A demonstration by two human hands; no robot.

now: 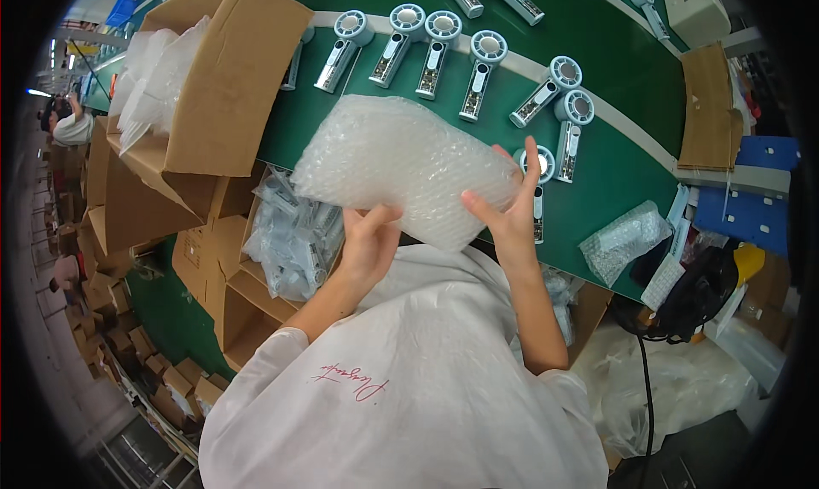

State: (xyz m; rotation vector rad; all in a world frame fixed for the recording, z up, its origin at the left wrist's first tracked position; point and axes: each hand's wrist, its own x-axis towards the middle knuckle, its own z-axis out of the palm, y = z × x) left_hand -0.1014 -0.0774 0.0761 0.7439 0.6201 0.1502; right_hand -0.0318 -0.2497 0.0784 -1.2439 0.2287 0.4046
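A large, whitish bubble-wrap bag [384,152] spans both hands in front of my body, above the near edge of the green bench. My left hand [370,243] grips its lower edge, thumb and fingers closed on the film. At the bag's right end my right hand [514,222] holds on with the thumb on the near face; its index finger points up and the other fingers are partly hidden. Just beyond my right hand lies a pale blue handheld fan [537,162], partly covered by it. Whether anything is inside the bag I cannot tell.
Several handheld fans [487,46] lie across the green bench [623,208]. An open carton [239,80] holding translucent film stands at left, above a box of bagged fans [294,233]. At right are a bubble-wrap piece [625,240] and a black cable [647,395].
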